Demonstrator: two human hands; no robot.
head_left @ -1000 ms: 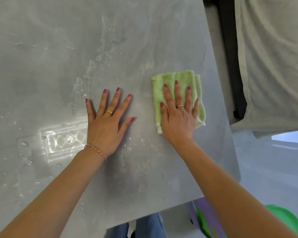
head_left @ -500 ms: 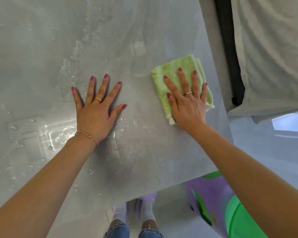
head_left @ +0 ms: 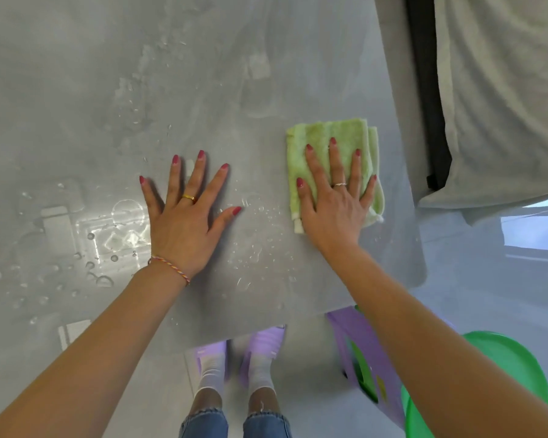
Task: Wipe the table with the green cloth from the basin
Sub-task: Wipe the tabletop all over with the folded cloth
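Note:
The folded green cloth (head_left: pixel 323 137) lies flat on the grey table (head_left: pixel 108 90), near its right edge. My right hand (head_left: pixel 336 200) presses down on the cloth with fingers spread, covering its lower half. My left hand (head_left: pixel 184 219) rests flat on the bare wet tabletop to the left of the cloth, fingers apart, holding nothing. Water drops and streaks lie around and between both hands. The green basin (head_left: pixel 513 358) stands on the floor at the lower right, partly hidden by my right forearm.
A purple container (head_left: pixel 358 349) stands on the floor beside the basin, under the table's front right corner. A grey fabric-covered piece of furniture (head_left: pixel 503 105) stands close to the table's right edge. My feet in purple slippers (head_left: pixel 263 339) show below the front edge.
My right hand has slid the cloth back toward me and straightened it after pushing it away to the right. The left hand stays flat. The view tilted down, showing more floor.

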